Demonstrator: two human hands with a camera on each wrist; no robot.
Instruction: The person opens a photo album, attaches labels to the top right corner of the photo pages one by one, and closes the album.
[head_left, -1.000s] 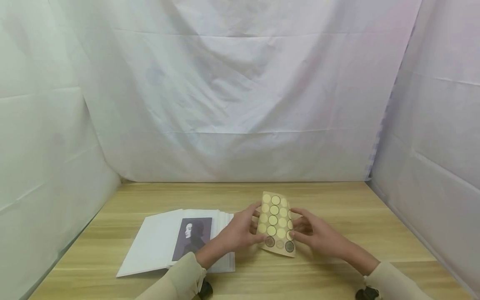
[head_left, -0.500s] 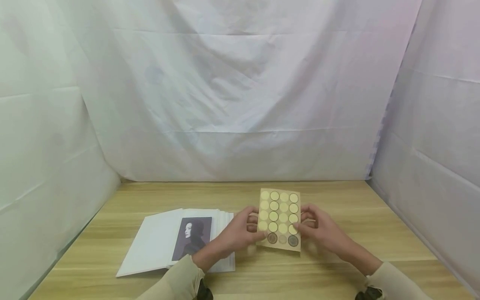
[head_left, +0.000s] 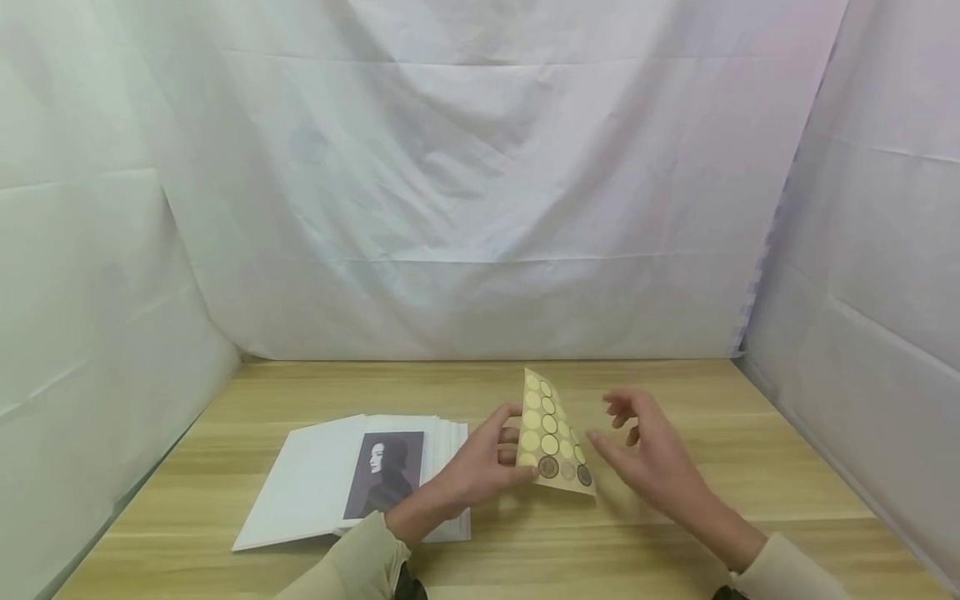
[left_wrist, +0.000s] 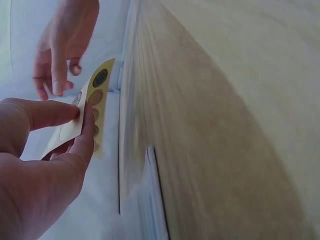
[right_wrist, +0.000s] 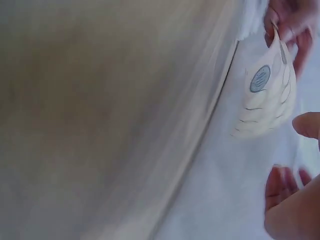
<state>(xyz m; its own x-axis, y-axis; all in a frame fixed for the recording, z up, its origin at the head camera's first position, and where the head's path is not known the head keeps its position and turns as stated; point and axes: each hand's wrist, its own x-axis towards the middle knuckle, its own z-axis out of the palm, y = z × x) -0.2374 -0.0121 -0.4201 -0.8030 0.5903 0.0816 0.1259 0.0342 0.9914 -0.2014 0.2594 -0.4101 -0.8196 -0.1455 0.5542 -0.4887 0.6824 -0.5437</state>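
Left hand [head_left: 480,468] pinching a sheet [head_left: 547,433] by its edge; right hand [head_left: 651,450] just beside it, apart, thumb and fingers parted

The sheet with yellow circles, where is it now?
In the head view, the sheet is below and right of centre, in the grip of the left hand, between the white book and the right hand, which does not touch it.
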